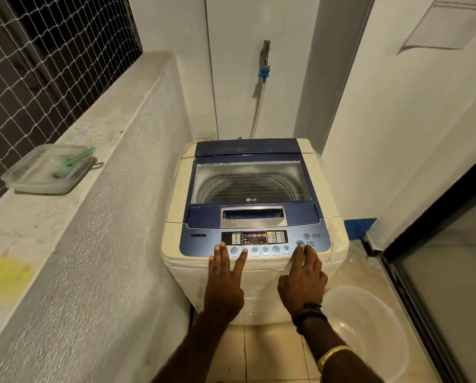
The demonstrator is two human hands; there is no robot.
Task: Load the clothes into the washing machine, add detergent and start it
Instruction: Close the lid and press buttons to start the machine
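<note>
A cream and blue top-loading washing machine [176,194] stands in the corner, its glass lid [250,183] down. Through the glass only the drum wall shows; no clothes can be made out. The control panel [200,244] has its display lit. My left hand [224,283] rests on the panel's front edge, fingers spread, tips on the row of round buttons. My right hand [304,277] has a fingertip on the start/pause button [299,243] at the panel's right. Neither hand holds anything.
A low concrete wall [98,189] runs along the left, with a clear plastic box [47,168] holding a green tool on top. A clear plastic basin [369,327] sits on the tiled floor at right, beside a glass sliding door [438,286]. A tap with hose [264,70] hangs on the back wall.
</note>
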